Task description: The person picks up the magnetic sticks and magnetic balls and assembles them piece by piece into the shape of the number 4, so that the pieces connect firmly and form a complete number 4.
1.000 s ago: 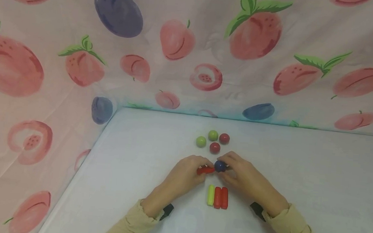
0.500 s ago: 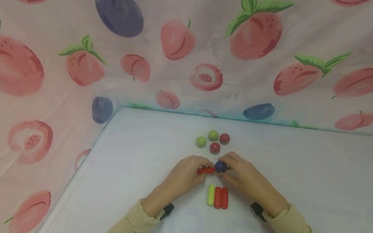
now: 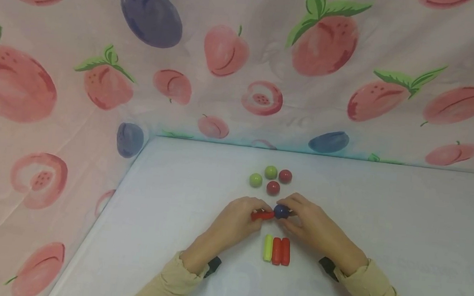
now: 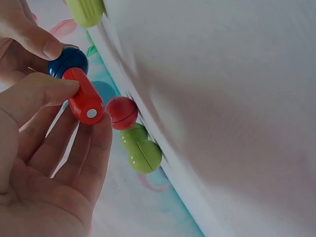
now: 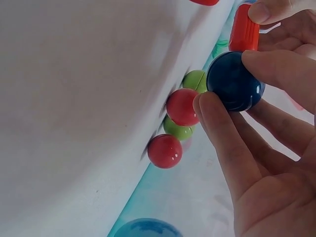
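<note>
Rods [image 3: 276, 250] number four, balls [image 3: 281, 211] five, one of each held.

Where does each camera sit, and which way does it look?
Head: on the head, facing forward and down at the table; left hand, right hand and sleeves show.
Left wrist: worn there, facing the held red stick; parts of both hands show.
Right wrist: worn there, facing the blue ball; parts of both hands show.
Both wrist views share that stick and ball.
</note>
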Tool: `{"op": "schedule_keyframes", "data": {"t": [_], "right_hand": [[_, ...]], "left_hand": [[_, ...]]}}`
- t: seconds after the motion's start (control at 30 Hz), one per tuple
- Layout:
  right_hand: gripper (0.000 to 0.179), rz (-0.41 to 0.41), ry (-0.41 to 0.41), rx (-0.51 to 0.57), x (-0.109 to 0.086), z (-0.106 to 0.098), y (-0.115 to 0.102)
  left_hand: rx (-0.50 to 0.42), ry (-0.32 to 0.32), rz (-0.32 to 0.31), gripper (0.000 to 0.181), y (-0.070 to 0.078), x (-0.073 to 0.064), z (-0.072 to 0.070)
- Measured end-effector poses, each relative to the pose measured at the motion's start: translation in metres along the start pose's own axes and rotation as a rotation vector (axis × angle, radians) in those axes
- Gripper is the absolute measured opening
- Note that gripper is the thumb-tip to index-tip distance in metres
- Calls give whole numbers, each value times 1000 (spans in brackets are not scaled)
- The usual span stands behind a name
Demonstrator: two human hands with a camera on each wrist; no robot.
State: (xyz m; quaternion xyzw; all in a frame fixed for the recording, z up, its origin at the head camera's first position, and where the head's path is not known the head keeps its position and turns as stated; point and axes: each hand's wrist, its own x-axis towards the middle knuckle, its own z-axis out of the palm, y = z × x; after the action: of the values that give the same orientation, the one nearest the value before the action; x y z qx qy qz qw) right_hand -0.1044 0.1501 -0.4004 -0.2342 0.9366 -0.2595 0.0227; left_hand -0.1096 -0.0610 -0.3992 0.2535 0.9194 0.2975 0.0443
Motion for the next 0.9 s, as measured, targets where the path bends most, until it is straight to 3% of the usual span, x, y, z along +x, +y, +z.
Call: {"op": "schedule_keyframes", "data": {"t": [0.27,0.9], "right_hand": [[42,16,-1,-1,-1,0,1],[41,47,5,-7,-4,-1,12]], "left_hand": [[-3,-10,6,34,-2,2,2],[-34,-23,-47,28,-6,1,-2]]}}
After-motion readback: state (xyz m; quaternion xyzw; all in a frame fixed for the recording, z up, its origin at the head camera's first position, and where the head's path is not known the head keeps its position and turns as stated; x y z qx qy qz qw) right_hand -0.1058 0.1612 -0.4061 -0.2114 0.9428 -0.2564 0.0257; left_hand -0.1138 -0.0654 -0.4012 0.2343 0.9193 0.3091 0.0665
